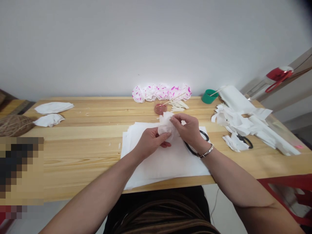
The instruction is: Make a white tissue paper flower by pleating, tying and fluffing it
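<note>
Between my two hands is a crumpled piece of white tissue paper (pixel 165 123), held up over a stack of white paper sheets (pixel 156 162). My left hand (pixel 154 140) pinches its lower part, with the thumb across the front. Fingertips of my right hand (pixel 186 126) grip its upper right edge. Black scissor handles (pixel 204 134) show on the sheets, partly hidden under my right hand and wrist. Just beyond the tissue sits a small dish of reddish liquid (pixel 160 109) with a thin wooden stick (pixel 175 98) resting across it.
White paper flowers with pink marks (pixel 162 92) line the wall. Off-white strips (pixel 179 105) lie beside the dish. A green cup (pixel 209 96), paper scraps (pixel 231 120) and a bottle (pixel 275 78) stand right. Folded white papers (pixel 53 107) and a twine ball (pixel 16 125) lie left.
</note>
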Tool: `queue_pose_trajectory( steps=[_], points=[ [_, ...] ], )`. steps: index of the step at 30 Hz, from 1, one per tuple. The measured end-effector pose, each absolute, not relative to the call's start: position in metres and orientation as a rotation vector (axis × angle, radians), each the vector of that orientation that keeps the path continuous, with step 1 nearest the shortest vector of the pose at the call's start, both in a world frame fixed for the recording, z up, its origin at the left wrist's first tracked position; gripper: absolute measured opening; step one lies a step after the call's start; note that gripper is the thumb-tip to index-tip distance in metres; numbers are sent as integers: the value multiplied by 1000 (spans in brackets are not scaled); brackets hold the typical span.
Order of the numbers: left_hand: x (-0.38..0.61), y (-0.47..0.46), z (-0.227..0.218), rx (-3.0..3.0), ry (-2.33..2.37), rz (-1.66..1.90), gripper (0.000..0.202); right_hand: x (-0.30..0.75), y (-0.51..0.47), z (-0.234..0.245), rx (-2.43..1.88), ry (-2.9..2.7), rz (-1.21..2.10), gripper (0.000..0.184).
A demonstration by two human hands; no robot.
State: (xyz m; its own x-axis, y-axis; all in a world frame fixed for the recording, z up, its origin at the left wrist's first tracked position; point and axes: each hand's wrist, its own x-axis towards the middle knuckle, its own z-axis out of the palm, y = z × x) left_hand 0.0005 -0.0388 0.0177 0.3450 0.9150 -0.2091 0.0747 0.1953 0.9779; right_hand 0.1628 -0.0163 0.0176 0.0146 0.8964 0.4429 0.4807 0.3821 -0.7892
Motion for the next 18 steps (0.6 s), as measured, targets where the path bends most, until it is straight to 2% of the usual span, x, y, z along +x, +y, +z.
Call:
queue_pose_trajectory(
  steps=[9, 14, 18],
  points=[
    [0, -38, 20, 1190, 1028, 775, 26, 170, -8, 19, -1407, -1452, 571, 25],
    [-2, -37, 21, 1168, 1016, 815, 28, 168, -11, 23, -1366, -1474, 707, 34],
    [-2, -38, 19, 1282, 1053, 750, 26, 165, -15, 23, -1360, -1560, 621, 30]
  ],
)
